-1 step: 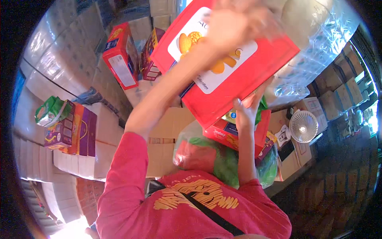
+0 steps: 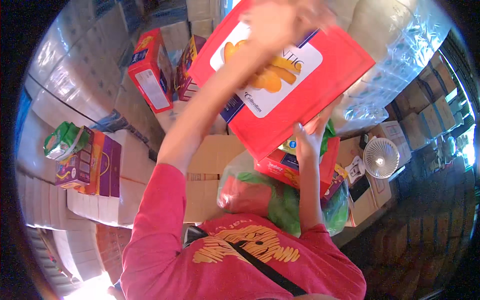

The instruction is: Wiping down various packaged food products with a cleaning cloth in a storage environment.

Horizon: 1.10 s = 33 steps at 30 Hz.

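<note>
A large red biscuit box point(image 2: 310, 95), with a white label picturing biscuits, is held up tilted before me. My right hand point(image 2: 311, 135) grips its lower right edge, thumb on the front face. Across the upper part of the box reaches my left hand point(image 2: 285, 25), its fingers smeared by motion. Whether that hand presses on the box or passes just over it I cannot tell. Below the lifted box lies another red biscuit box point(image 2: 282, 170), partly hidden by my right forearm. A clear plastic bag point(image 2: 240, 187) with red and green contents lies against my shirt.
At the far left-centre stand a red box point(image 2: 152, 75) and a purple box point(image 2: 187, 75). A purple-orange box point(image 2: 107, 162) and green packet point(image 2: 65, 140) sit on white cartons at left. A white fan point(image 2: 381, 157) stands at right. Plastic-wrapped stacks point(image 2: 395, 70) rise behind.
My left hand has slid a little to the left across the top of the box, uncovering more of its label. The box and my right hand stay nearly in place.
</note>
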Available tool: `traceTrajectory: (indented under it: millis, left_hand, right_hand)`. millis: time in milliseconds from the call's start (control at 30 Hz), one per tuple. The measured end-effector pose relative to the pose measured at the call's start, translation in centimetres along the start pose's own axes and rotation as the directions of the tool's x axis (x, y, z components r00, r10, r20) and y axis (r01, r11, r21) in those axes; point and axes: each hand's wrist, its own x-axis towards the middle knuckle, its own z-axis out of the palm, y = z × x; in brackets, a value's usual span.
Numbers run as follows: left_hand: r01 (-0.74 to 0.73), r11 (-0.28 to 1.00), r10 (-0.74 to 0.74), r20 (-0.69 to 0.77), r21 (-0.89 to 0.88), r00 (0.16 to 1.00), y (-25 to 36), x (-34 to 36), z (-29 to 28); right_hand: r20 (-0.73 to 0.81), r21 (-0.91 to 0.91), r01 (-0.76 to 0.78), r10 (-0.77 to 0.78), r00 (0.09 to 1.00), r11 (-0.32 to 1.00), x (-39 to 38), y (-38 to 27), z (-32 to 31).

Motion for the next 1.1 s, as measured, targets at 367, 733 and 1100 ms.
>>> traceTrajectory:
  millis: [367,733,1100]
  left_hand:
    - [0.068,0.997,-0.064,0.126,-0.029,0.99,6.7,-0.5,0.5]
    - [0.497,0.838,-0.515,0.028,0.224,0.857,-4.4,-0.7,-1.0]
    - [0.312,0.95,-0.308,0.274,0.031,0.911,2.3,-5.7,-2.6]
  right_hand:
    - [-0.02,0.042,-0.037,0.038,0.999,0.998,-0.3,0.1,-0.4]
    - [-0.039,0.111,-0.141,0.146,0.989,0.984,0.1,-0.1,-0.7]
    - [-0.014,0.127,0.013,-0.011,1.0,0.992,0.0,-0.1,-0.1]
